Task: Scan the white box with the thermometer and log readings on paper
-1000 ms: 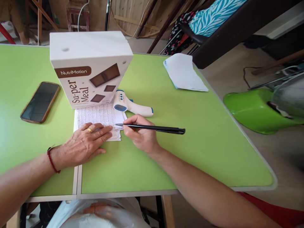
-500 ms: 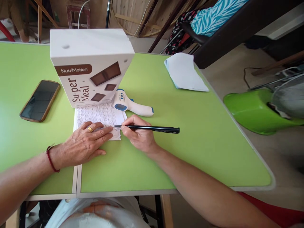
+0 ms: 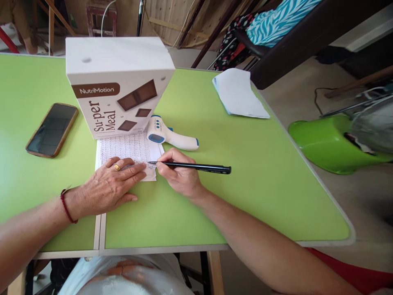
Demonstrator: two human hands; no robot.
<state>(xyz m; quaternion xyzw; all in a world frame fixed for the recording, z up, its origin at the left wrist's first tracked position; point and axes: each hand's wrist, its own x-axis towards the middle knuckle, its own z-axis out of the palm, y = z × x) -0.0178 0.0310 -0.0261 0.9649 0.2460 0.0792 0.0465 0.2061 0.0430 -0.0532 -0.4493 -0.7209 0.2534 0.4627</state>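
My left hand (image 3: 113, 184), with a gold ring and a red wrist cord, lies flat with fingers stretched over the lower part of a sheet of paper (image 3: 123, 147) filled with rows of handwriting. A black pen (image 3: 199, 166) is pinched in my right hand (image 3: 181, 174), its tip on the paper near the left fingertips. Just beyond the paper stands a white NutriMotion box (image 3: 119, 55), covering the sheet's far end. Against the box's right side rests a white and blue infrared thermometer (image 3: 181, 141), close above my right hand.
A phone (image 3: 52, 130) in a brown case lies left on the green table (image 3: 245, 196). Folded white paper (image 3: 239, 94) sits at the far right edge. Beyond that edge, a bright green bin (image 3: 325, 143) stands on the floor.
The pen's rear end has shifted very slightly in my right hand. My left hand stays where it was on the paper.
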